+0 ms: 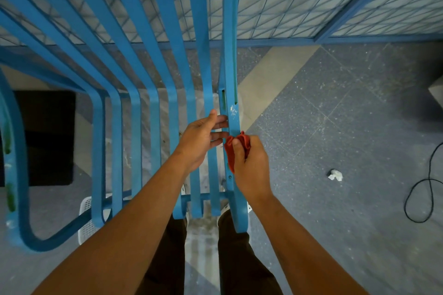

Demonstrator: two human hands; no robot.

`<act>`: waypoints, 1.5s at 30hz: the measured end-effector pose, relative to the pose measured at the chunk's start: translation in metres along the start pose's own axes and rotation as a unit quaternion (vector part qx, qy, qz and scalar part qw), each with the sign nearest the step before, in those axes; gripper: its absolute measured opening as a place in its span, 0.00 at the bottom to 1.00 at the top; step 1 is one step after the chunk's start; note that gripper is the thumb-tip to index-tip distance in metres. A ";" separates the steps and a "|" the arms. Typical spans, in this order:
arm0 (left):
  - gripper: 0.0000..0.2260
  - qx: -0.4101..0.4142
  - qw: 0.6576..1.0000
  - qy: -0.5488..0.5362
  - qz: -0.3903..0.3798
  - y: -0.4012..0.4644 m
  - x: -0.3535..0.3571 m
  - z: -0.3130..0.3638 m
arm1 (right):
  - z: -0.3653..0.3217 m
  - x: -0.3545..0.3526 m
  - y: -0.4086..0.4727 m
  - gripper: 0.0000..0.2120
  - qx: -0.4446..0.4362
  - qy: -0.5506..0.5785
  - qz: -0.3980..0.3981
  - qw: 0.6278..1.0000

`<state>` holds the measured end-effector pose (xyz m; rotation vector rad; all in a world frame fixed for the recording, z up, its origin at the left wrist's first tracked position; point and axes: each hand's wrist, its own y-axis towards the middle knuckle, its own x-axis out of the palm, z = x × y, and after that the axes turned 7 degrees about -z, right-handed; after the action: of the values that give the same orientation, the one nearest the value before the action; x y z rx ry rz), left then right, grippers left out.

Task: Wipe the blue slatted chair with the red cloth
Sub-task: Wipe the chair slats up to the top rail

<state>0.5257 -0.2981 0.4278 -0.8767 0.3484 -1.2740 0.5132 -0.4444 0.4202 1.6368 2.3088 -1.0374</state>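
The blue slatted chair (153, 60) fills the left and middle of the head view, its slats running from the top down to my legs. My right hand (251, 165) is closed around the bunched red cloth (236, 148) and presses it against the rightmost slat, just below a white smudge on the paint. My left hand (200, 141) rests on the neighbouring slat, with its fingers reaching across the gap to the rightmost slat.
A blue wire-mesh fence (311, 2) runs behind the chair. A crumpled white paper scrap (335, 175) and a black cable (422, 199) lie on the speckled floor at right. A black mat (48, 136) and a white plastic basket (87, 213) sit under the chair at left.
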 end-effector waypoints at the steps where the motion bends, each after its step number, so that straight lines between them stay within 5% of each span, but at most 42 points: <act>1: 0.20 0.002 1.000 -0.005 0.001 0.000 0.000 0.000 | -0.002 0.000 0.006 0.07 -0.007 0.002 0.003 1.000; 13: 0.16 0.041 0.998 0.030 0.025 0.003 0.008 0.030 | -0.013 -0.021 0.041 0.07 -0.057 -0.064 -0.060 0.995; 18: 0.27 0.044 0.998 0.031 0.022 0.005 0.006 0.043 | 0.014 -0.008 0.005 0.16 -0.029 -0.045 -0.072 0.996; 40: 0.34 0.026 0.999 0.033 0.007 0.019 -0.005 0.061 | -0.032 -0.002 0.072 0.14 -0.068 -0.064 0.053 0.994; 45: 0.30 0.029 0.999 0.039 0.007 0.019 -0.006 0.059 | -0.026 -0.012 0.061 0.12 -0.001 0.014 0.077 0.997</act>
<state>0.5763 -0.2702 0.4509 -0.7763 0.3773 -1.3015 0.5785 -0.4275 0.4174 1.8065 2.1586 -0.9836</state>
